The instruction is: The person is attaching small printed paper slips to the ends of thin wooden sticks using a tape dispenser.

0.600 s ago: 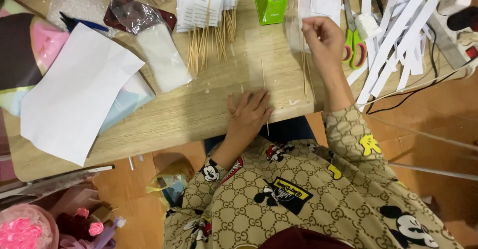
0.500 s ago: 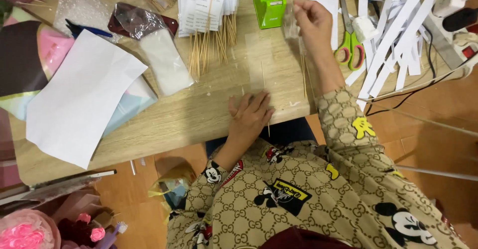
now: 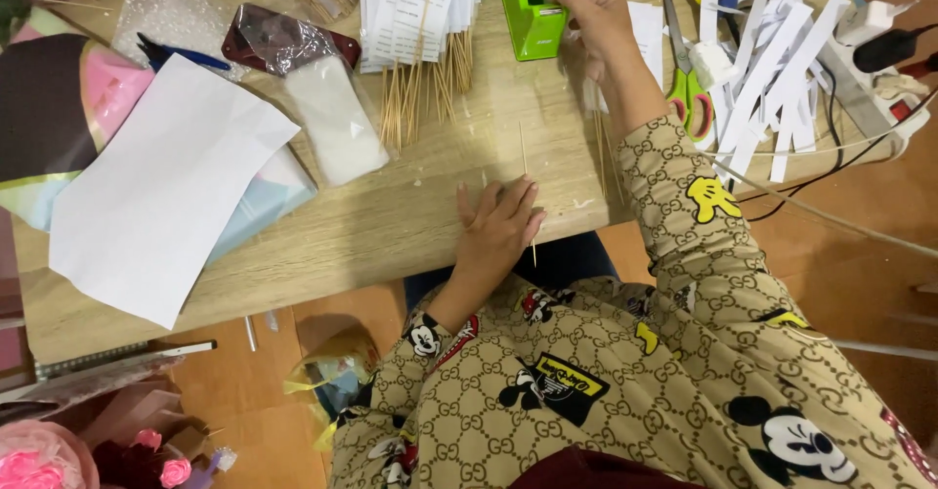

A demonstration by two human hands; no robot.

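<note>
A: What changed?
B: The right hand [image 3: 593, 18] has moved up to the green tape dispenser [image 3: 529, 8]; its fingers curl at it, but I cannot tell if they grip.
A: The left hand [image 3: 500, 225]?
B: It stays flat, fingers spread, pressing the thin wooden stick [image 3: 525, 162] on the table [image 3: 391, 225].

Tape dispenser [image 3: 531, 10] stands on table [image 3: 391, 225], left of scissors [image 3: 684, 74].

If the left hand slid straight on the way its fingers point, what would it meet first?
Probably the thin stick lying just past the left hand, with its near end passing under the fingers; beyond that, the green tape dispenser. Depth is unclear.
</note>
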